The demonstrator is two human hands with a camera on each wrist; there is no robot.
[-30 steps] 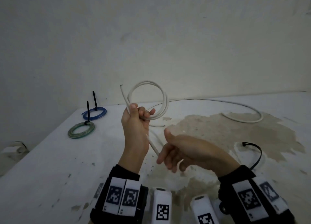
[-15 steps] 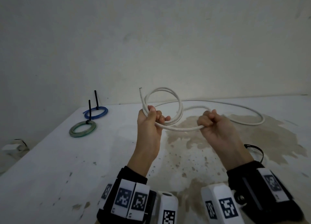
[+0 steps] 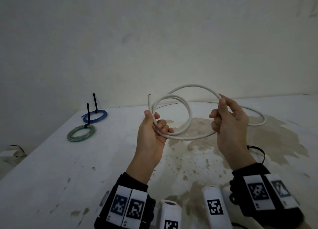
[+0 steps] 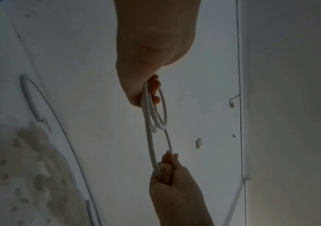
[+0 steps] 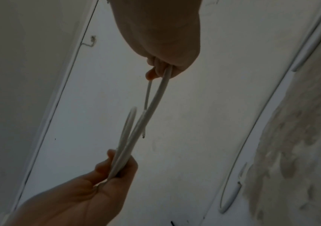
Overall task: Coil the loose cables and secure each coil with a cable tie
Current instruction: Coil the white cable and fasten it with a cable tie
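Note:
A white cable [image 3: 190,116] is held in the air above the white table [image 3: 51,168], partly wound into loops. My left hand [image 3: 155,125] grips the bundled loops at their lower left, with the cable's cut end sticking up beside the thumb. My right hand [image 3: 223,111] pinches a wider outer loop at its right side, fingers curled round it. The cable's loose tail [image 3: 258,122] trails behind across the table. In the wrist views the white cable [image 4: 149,122] [image 5: 136,130] stretches edge-on between both hands. A black cable tie [image 3: 258,151] lies by my right wrist.
A green coil [image 3: 80,133] and a blue coil [image 3: 94,116], each bound with an upright black tie, lie at the table's far left. A brown stain [image 3: 223,142] spreads over the table's right half. The wall stands close behind.
My right hand has risen from beside the coil's lower edge and carried the cable up into a new, wider loop. The left hand has kept its grip.

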